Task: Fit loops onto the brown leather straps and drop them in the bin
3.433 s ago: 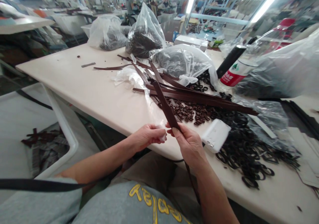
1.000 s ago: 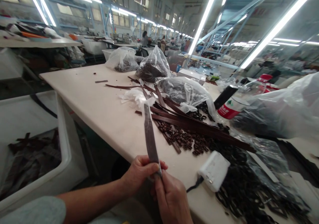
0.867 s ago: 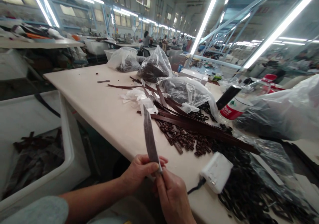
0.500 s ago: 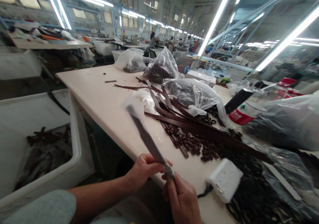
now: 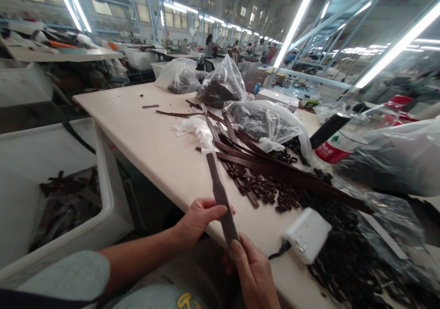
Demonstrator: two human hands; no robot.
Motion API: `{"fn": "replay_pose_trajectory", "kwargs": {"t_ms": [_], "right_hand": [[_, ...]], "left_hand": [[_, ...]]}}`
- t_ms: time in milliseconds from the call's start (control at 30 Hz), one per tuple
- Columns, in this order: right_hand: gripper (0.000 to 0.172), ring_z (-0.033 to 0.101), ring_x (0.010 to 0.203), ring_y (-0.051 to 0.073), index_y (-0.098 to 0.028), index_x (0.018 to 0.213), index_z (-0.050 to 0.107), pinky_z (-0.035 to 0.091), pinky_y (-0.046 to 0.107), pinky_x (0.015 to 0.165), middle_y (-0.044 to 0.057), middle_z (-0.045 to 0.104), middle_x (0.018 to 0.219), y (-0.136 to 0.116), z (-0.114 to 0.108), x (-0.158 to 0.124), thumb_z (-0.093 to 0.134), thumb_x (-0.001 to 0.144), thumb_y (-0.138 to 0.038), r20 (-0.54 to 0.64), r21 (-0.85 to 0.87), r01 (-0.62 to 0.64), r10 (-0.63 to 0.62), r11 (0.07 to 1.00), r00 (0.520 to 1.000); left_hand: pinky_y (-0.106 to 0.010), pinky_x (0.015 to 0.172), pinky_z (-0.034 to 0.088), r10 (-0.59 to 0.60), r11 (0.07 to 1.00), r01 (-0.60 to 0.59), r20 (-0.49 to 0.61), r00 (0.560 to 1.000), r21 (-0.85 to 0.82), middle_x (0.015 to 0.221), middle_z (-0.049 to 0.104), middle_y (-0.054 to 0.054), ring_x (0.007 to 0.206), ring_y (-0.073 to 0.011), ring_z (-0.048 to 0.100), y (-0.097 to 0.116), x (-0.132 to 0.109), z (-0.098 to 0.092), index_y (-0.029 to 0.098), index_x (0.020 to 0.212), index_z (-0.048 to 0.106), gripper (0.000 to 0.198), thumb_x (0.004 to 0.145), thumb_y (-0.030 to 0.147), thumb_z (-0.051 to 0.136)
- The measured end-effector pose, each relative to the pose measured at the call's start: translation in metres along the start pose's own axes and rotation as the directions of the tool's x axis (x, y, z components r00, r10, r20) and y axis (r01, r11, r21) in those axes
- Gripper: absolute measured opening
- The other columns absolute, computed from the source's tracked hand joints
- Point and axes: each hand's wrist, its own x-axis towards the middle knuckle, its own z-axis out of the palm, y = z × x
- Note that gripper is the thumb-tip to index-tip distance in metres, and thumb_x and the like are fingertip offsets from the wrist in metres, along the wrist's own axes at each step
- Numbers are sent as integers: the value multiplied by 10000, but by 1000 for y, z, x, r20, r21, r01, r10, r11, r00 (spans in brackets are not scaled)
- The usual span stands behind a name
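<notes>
A flat dark brown strap, wider in its middle, slants up from my hands over the table's near edge. My left hand pinches it partway along, thumb on top. Lower down, my right hand grips its near end with the thumb pressed on the face. The strap's far tip lies close to crumpled white plastic. Just beyond it on the table are long brown strips and a heap of small brown loops.
At left stands a white bin holding brown straps. Clear bags of dark pieces line the table. A white box-shaped adapter with a black cord sits at right, beside black loops and a red-labelled cup.
The strap, earlier blurred with white wrapping around its far tip and a grey band at my fingers, now shows bare and steady. My hands have moved slightly apart along it.
</notes>
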Motion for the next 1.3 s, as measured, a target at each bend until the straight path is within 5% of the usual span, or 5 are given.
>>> {"fn": "replay_pose_trajectory", "kwargs": {"t_ms": [133, 333, 533, 700, 1300], "right_hand": [[460, 507, 421, 117, -180, 820, 598, 391, 206, 421, -15, 550, 546, 14, 6, 3, 407, 1001, -558, -73, -70, 40, -45, 997, 996], [448, 527, 458, 111, -185, 765, 612, 383, 200, 456, -11, 559, 547, 17, 4, 0, 396, 1026, -478, -70, -203, 99, -115, 974, 991], [404, 541, 465, 121, -184, 785, 599, 392, 211, 471, -8, 568, 555, 12, 2, 2, 396, 1027, -436, -95, -240, 140, -166, 961, 982], [411, 551, 483, 122, -186, 758, 593, 388, 207, 469, -2, 574, 561, 17, 1, 0, 387, 1028, -416, -44, -297, 146, -167, 943, 985], [414, 529, 490, 124, -185, 757, 579, 374, 228, 489, -1, 563, 565, 20, 0, -1, 378, 1036, -414, -89, -306, 132, -167, 943, 982]], "left_hand": [[-257, 470, 453, -148, 989, 149, 200, 968, 13, 626, 674, -65, 480, -176, 591, -17, -9, 7, 90, 982, 775, 408, 783, 446, 799], [-240, 752, 507, 101, 993, -105, -74, 992, -53, 919, 740, -99, 823, -187, 642, 8, 14, 7, 135, 910, 802, 382, 702, 445, 877], [-263, 569, 472, -158, 987, 156, 109, 981, 29, 693, 704, -86, 583, -181, 610, -13, 1, 8, 94, 908, 792, 378, 728, 420, 852], [-263, 749, 505, 78, 992, -85, -73, 994, -94, 921, 742, -115, 844, -209, 647, 11, 19, 6, 128, 924, 792, 408, 672, 432, 897], [-293, 761, 506, -131, 991, 131, 30, 991, -5, 879, 744, -123, 816, -230, 662, -2, 11, 13, 116, 893, 802, 396, 702, 457, 870]]}}
